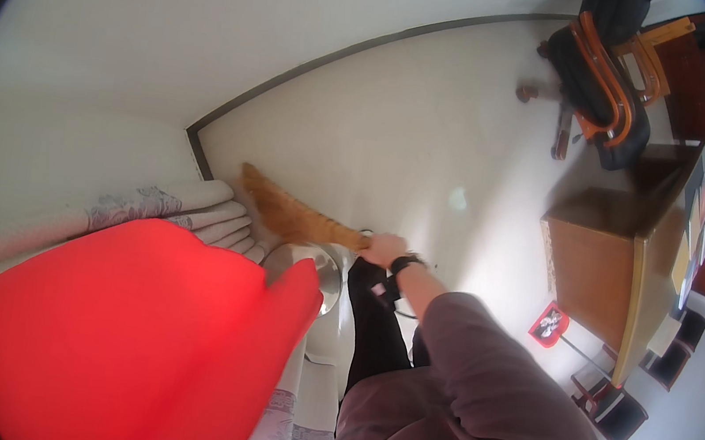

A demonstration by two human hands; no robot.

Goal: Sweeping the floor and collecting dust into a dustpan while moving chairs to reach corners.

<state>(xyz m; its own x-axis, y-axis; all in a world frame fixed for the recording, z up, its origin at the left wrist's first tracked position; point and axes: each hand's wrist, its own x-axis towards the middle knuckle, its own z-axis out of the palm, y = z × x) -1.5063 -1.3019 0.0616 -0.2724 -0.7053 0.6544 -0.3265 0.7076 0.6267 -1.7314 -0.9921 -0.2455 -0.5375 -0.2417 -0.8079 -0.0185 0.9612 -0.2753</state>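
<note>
My right hand [386,249], with a dark band on the wrist, is closed round the narrow end of a short straw-coloured hand broom [286,214]. Its wide brush end reaches left, low near the wall corner and beside the folded padded layers [218,225]. A large smooth red sheet-like thing [125,324] fills the lower left, close to the camera; its kind does not show clearly. My left hand is not in view, and the red thing may be hiding it. Partly behind the red edge is a round shiny metal thing [329,279].
A pale floor [381,135] meets the white wall at a dark skirting strip [339,47]. A wooden desk [592,260] stands at the right, with a black office chair [596,92] beyond it. A red dustpan-like thing [549,324] and dark chairs [612,414] are near the desk.
</note>
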